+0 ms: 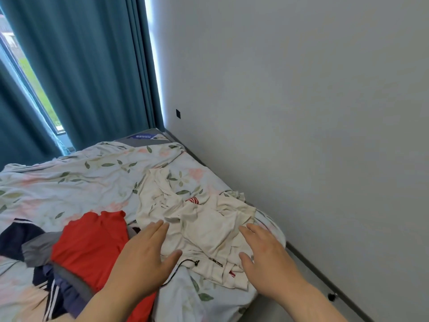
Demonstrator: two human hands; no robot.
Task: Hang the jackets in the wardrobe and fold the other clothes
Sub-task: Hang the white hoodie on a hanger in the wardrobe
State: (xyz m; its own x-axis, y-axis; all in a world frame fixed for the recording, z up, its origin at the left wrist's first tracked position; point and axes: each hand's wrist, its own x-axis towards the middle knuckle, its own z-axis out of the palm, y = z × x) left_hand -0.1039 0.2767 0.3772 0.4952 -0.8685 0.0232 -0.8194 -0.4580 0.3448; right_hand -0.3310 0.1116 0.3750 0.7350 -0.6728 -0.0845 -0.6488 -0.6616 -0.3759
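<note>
A crumpled white jacket (199,219) with red stripe marks, a zip and a black drawcord lies on the bed near the wall. My left hand (144,254) reaches over its left edge with fingers straight, holding nothing. Over the jacket's right side my right hand (267,254) is stretched out, fingers straight, also holding nothing. Left of the jacket lies a red garment (92,242) on top of a pile of dark navy and grey clothes (30,245), one with white stripes. No wardrobe is in view.
The bed carries a pale floral sheet (76,182). A grey wall (301,112) runs close along the bed's right side, with a narrow floor strip (301,270) between. Teal curtains (92,66) and a window (34,84) stand behind the bed.
</note>
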